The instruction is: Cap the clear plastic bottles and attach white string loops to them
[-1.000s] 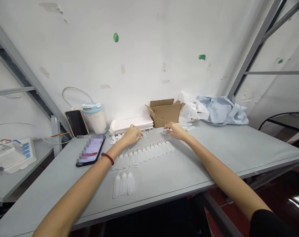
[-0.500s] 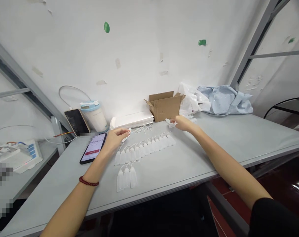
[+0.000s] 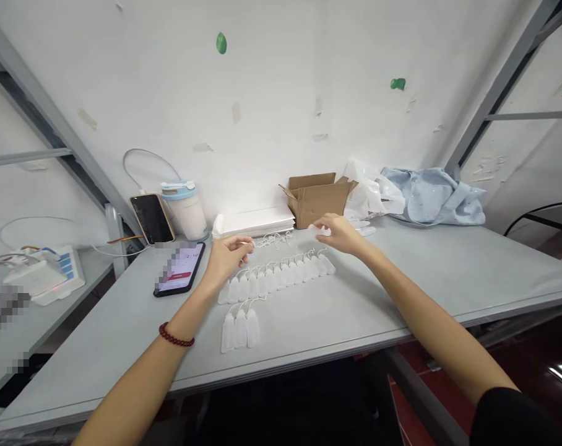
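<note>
My left hand (image 3: 229, 259) is above the left end of the long row, its thumb and fingertips closed on what looks like a bit of white string; a tangle of white strings (image 3: 275, 240) lies just beyond. My right hand (image 3: 340, 235), in front of the cardboard box, pinches a small translucent white piece (image 3: 320, 231). A long row of flat, bottle-shaped translucent pieces (image 3: 281, 275) with white strings at their necks lies on the table. Closer to the front edge, three more such pieces (image 3: 241, 328) lie side by side with strings.
Behind the hands stand a stack of white sheets (image 3: 255, 222), an open cardboard box (image 3: 322, 203) and a white plastic bag (image 3: 371, 192). Loose translucent pieces (image 3: 365, 231) lie near the bag. At left are a phone (image 3: 181, 269), an upright phone (image 3: 151, 218) and a lidded cup (image 3: 185, 214).
My right hand has lifted slightly with its fingers still around a translucent piece. My left hand has turned a little, fingertips still together. The whole view has shifted slightly.
</note>
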Tool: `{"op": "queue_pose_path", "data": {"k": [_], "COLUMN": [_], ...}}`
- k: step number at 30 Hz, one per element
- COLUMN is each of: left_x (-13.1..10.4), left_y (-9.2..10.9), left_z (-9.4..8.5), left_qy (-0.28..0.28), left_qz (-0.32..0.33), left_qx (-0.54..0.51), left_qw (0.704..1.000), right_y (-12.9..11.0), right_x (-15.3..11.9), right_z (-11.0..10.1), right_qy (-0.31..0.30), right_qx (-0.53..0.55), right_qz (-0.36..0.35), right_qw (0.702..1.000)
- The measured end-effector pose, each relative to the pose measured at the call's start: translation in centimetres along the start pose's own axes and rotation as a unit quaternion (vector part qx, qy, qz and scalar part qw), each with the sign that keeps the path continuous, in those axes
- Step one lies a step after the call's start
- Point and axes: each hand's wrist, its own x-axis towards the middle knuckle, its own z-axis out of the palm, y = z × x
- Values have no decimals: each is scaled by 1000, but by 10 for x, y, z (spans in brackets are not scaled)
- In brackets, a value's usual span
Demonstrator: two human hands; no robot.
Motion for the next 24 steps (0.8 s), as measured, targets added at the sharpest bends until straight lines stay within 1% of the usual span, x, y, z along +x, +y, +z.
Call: {"op": "queue_pose_path", "data": {"k": [2, 4, 6, 9, 12, 15, 20, 24], "left_x": [-5, -9, -13, -16, -18, -21, -24, -23], "left_y": [3, 7, 9, 11, 12, 15, 16, 13], "left_z": [5, 11, 15, 18, 20, 22, 24, 24], "left_qy": [-8, -17, -24, -43, -63, -74, -64, -64], "left_qz": [3, 2, -2, -8, -15, -11, 14, 33], "left_qx": [-26, -43, -51, -56, -49, -39, -20, -30], "left_qw": [1000, 999, 998, 997, 997, 996, 998, 997], "right_y": [-23, -45, -63, -77, -80, -77, -73, -74], "right_x": [-3, -8, -13, -21, -24, -24, -22, -23], "right_z": [3, 8, 15, 23, 30, 36, 41, 42], "right_qy": [62, 99, 141, 159, 165, 146, 128, 108], "right_qx": [116, 209, 240, 239, 235, 230, 219, 208], "right_qz": [-29, -49, -94, -145, -174, -180, -183, -181], "right_qw": [991, 972, 956, 947, 942, 945, 950, 955]}}
